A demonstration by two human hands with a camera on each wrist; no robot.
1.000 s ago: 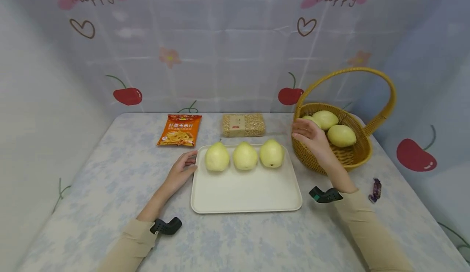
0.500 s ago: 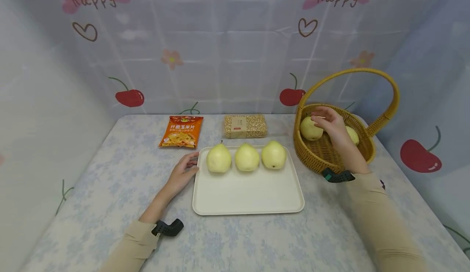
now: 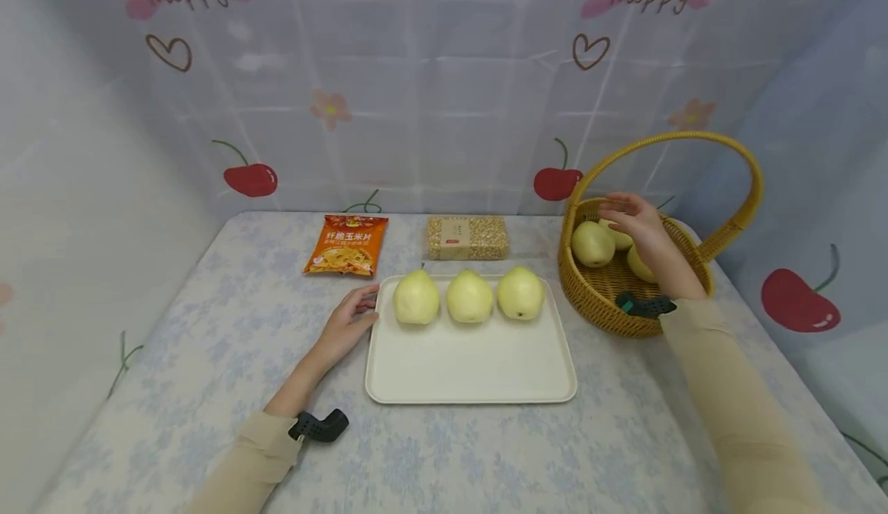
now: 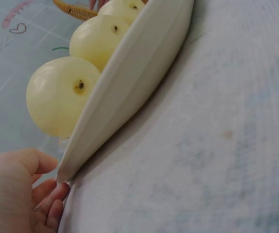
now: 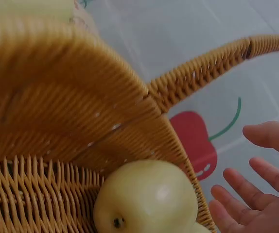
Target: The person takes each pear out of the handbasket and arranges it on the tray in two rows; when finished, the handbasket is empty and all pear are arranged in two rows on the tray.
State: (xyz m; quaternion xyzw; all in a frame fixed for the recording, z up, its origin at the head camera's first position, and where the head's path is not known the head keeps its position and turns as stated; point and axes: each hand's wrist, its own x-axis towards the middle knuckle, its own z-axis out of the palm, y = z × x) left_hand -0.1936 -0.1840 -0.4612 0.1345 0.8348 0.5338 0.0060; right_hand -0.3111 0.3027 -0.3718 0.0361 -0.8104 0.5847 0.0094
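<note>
My left hand (image 3: 347,323) rests at the left edge of a cream rectangular tray (image 3: 472,367), its relaxed fingertips right at the rim. In the left wrist view the thumb lies by the tray corner and the other fingers beside its outer wall. Three pale yellow-green pears, among them the left pear (image 3: 416,297), stand in a row along the tray's far side. At the right, my right hand (image 3: 640,223) hovers over a wicker basket (image 3: 590,302), fingers spread and holding nothing. Below it lie pears, including the basket's left pear (image 3: 593,244); the hand and forearm partly cover others.
An orange snack bag (image 3: 347,246) lies at the back left of the table. Behind the tray is a packet of kernels (image 3: 467,238). The basket's tall handle (image 3: 752,183) arches above its opening. A printed curtain (image 3: 430,113) hangs behind the table.
My right hand has moved from the basket's left rim rightward, over the pears inside. The left hand stays at the tray's edge. The view has shifted slightly.
</note>
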